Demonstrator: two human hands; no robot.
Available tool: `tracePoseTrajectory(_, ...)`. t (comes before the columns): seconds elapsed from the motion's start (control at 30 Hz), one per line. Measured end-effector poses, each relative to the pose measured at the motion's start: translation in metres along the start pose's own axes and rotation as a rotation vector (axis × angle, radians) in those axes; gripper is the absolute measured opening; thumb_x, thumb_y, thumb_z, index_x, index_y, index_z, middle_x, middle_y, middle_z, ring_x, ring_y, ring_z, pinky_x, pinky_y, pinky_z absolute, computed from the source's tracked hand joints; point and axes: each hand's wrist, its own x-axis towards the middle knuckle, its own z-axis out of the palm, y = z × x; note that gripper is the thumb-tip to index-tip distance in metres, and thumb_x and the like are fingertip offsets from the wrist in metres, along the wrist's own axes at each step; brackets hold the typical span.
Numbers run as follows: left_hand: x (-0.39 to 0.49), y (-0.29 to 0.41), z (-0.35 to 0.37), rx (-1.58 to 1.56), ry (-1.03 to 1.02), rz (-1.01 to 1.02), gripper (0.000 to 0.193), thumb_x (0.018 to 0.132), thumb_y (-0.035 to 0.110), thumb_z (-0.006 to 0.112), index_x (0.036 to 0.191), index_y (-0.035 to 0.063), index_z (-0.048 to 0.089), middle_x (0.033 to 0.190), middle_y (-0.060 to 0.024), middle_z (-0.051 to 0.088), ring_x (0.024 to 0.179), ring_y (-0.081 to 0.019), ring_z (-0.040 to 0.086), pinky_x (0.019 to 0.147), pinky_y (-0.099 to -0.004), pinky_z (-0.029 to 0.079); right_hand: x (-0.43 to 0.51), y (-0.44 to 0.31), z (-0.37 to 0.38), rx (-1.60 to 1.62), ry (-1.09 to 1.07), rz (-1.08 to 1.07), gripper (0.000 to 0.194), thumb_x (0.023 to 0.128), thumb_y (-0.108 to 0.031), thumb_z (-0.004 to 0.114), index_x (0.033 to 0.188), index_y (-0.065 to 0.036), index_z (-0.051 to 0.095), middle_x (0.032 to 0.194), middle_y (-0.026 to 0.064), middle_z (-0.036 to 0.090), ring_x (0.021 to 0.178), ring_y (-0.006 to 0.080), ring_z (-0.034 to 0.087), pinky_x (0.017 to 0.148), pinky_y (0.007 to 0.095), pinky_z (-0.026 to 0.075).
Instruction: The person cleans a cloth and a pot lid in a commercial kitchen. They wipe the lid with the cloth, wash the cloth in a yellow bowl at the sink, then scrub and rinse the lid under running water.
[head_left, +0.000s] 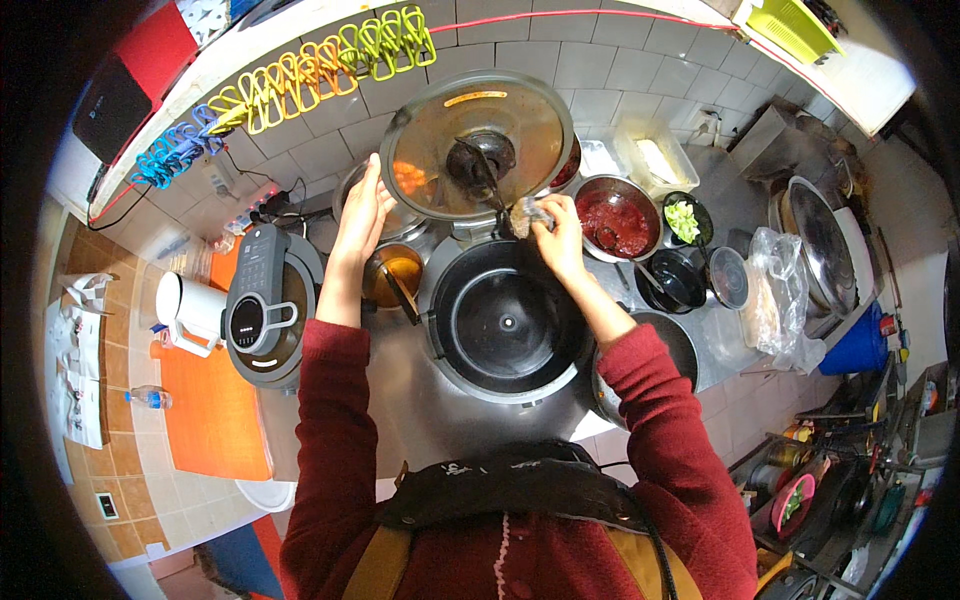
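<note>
A round glass lid (442, 135) with a dark rim stands raised behind an open black cooking pot (487, 322), which is set in a grey cooker. From the lid's middle a dark stirring arm (484, 176) slants down towards the pot. My left hand (364, 206) is at the lid's left rim, palm flat and fingers extended; whether it presses on the rim is hard to tell. In my right hand (556, 232) is a crumpled grey-brown cloth or scouring pad (531, 216), held against the arm's lower end. The pot's bare inside shows a small metal hub.
A second cooker (262, 322) and a white jug (195, 311) stand left. Near the pot are a bowl of orange-brown liquid (401, 274), a pot of red sauce (619, 217), chopped greens (682, 221) and a pan (667, 345). Coloured clips (300, 82) hang along the shelf edge.
</note>
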Motion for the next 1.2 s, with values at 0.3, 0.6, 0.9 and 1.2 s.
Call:
tracePoseTrajectory(0.3,0.001,-0.001,0.0,0.014,-0.055,0.017,0.057,0.103,0.047,0.039,0.126,-0.0035,0.055,0.12,-0.0149,0.064,0.11,-0.0205,0.062,0.097,-0.0333,0.047,0.038,-0.021,-0.028,-0.018,0.212,0.012,0.029,0.08,-0.022,0.077,0.1,-0.002,0.069,0.099,0.0085,0.063,0.093,0.0204,0.06,0.083,0.032,0.047)
tracePoseTrajectory(0.6,-0.001,0.001,-0.003,0.041,-0.071,0.008,0.058,0.102,0.048,0.04,0.128,-0.0021,0.054,0.121,-0.0163,0.064,0.113,-0.0226,0.061,0.102,-0.0355,0.045,0.024,-0.036,0.013,-0.21,0.015,-0.088,0.029,0.062,0.002,0.077,0.086,0.002,0.062,0.097,0.0134,0.058,0.091,0.0328,0.06,0.081,0.0376,0.049)
tracePoseTrajectory(0.9,-0.008,0.005,-0.009,0.024,-0.002,0.064,0.054,0.104,0.041,0.038,0.131,-0.0036,0.05,0.131,-0.0141,0.057,0.122,-0.0201,0.055,0.105,-0.0328,0.041,0.007,-0.026,-0.004,-0.153,-0.061,0.18,0.022,0.072,-0.012,0.074,0.091,0.0,0.07,0.094,0.0128,0.065,0.087,0.0257,0.065,0.079,0.0349,0.051)
tracePoseTrajectory(1.2,-0.087,-0.018,-0.016,0.229,0.06,0.256,0.038,0.105,0.025,0.04,0.123,-0.0045,0.055,0.116,-0.0153,0.064,0.105,-0.0189,0.063,0.093,-0.0305,0.049,-0.03,-0.073,-0.074,1.347,-0.21,0.963,0.026,0.087,-0.007,0.061,0.112,0.002,0.06,0.106,0.0126,0.068,0.092,0.0222,0.067,0.083,0.0345,0.055)
